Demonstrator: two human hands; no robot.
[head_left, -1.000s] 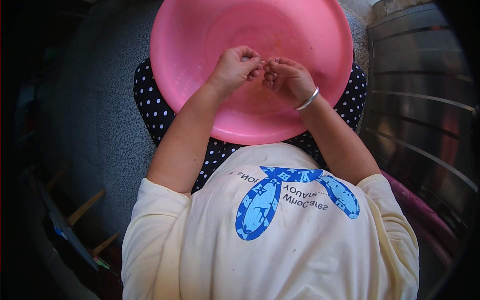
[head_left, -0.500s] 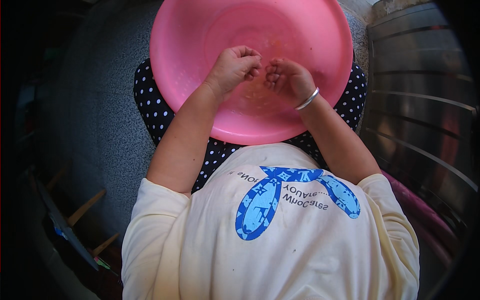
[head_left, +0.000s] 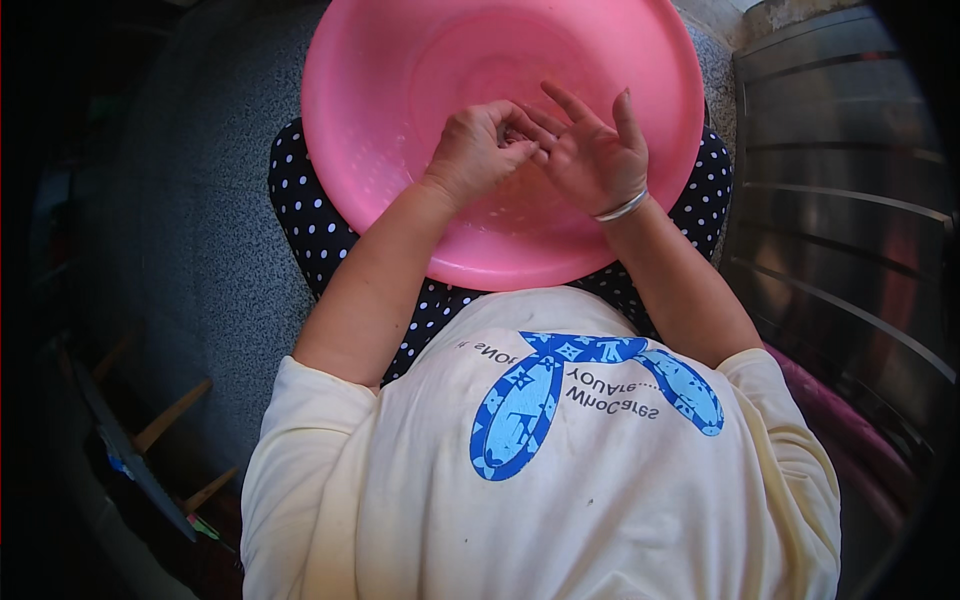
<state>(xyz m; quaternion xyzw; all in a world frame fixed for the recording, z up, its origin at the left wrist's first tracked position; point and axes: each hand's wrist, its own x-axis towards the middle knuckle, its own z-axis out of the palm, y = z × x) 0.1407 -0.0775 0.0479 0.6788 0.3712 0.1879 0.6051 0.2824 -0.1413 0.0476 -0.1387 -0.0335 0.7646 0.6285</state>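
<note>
Over a wide pink plastic basin point(head_left: 380, 60), my two hands meet near the middle. My left hand point(head_left: 482, 148) is curled, its thumb and fingers drawn together against the fingers of my right hand point(head_left: 597, 163). Whatever sits inside that curl is dark and too small to make out. The right palm faces up, with thumb and index finger stretched apart and the other fingers partly hidden by the left hand. A silver bangle point(head_left: 622, 207) circles the right wrist. Yellowish speckles and light glints show on the basin's floor below the hands.
The basin rests across my lap, on polka-dot trousers point(head_left: 300, 205). Speckled grey floor point(head_left: 220, 240) lies to the left. Along the right stands a shiny metal panel point(head_left: 840, 190) with horizontal bars. Wooden legs point(head_left: 175, 415) of some furniture show at lower left.
My right hand has turned palm up and its fingers have opened out. My left hand has shifted slightly right, and it now touches the right hand's fingers. The basin has barely moved.
</note>
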